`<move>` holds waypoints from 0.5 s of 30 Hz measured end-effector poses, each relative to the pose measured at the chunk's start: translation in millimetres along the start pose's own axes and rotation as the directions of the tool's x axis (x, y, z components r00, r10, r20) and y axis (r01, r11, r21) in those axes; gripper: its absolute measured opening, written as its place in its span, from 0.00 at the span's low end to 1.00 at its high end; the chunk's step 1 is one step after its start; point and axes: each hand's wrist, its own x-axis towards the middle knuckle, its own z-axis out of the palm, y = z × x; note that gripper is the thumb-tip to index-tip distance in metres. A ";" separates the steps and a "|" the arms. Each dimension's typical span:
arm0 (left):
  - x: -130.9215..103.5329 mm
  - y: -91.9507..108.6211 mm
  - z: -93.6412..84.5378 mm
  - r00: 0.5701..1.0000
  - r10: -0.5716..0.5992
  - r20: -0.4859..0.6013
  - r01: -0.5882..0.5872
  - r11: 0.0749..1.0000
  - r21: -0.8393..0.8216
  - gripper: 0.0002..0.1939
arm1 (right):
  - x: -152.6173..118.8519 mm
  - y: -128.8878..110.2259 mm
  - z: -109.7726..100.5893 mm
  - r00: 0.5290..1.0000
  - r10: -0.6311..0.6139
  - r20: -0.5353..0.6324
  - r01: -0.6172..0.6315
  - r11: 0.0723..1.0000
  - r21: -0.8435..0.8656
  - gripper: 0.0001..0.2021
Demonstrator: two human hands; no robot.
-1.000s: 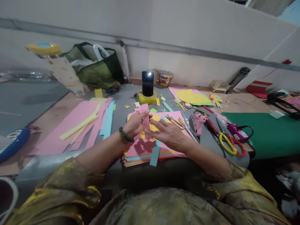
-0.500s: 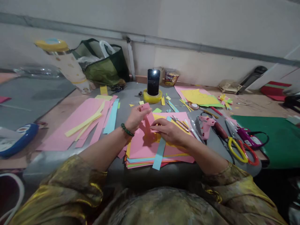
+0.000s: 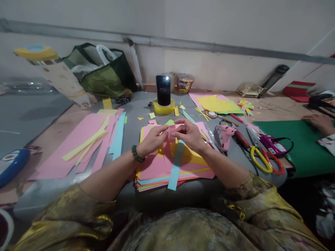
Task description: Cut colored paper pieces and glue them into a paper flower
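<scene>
A pink paper strip (image 3: 171, 132) is pinched between both hands above a stack of coloured paper (image 3: 151, 170). My left hand (image 3: 154, 139), with a green bead bracelet at the wrist, grips the strip's left side. On its right side, the fingers of my right hand (image 3: 190, 134) are closed on the same strip, the index finger raised and bent. A light blue strip (image 3: 176, 170) lies across the stack, just below my right hand. Scissors beside my right hand are partly hidden.
Pink sheets (image 3: 70, 146) with yellow and blue strips lie left. A phone (image 3: 163, 90) stands in a yellow tape roll behind the hands. At right are a pink glue gun (image 3: 225, 134), scissors (image 3: 261, 160) and another person's hand (image 3: 320, 122) over a green mat.
My right hand has risen to the upper part of the pink strip, which now hangs between both hands. The view has shifted slightly, and another person's hand has appeared at the right.
</scene>
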 end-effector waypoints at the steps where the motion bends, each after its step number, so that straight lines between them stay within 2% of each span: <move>1: -0.3 1.5 -0.1 1.000 -0.004 0.002 0.004 1.000 -0.018 0.14 | 0.3 -0.4 -0.6 1.000 0.007 0.000 -0.007 1.000 -0.002 0.21; 7: -1.9 14.3 -3.8 1.000 0.008 0.023 -0.007 0.999 -0.041 0.21 | 1.5 -3.9 -2.2 0.999 0.037 -0.003 -0.037 0.999 0.007 0.24; 15: -1.1 13.2 -1.6 0.995 0.089 0.045 -0.091 0.994 0.056 0.17 | 2.2 -7.6 -3.2 0.999 0.028 -0.019 -0.028 1.000 -0.006 0.24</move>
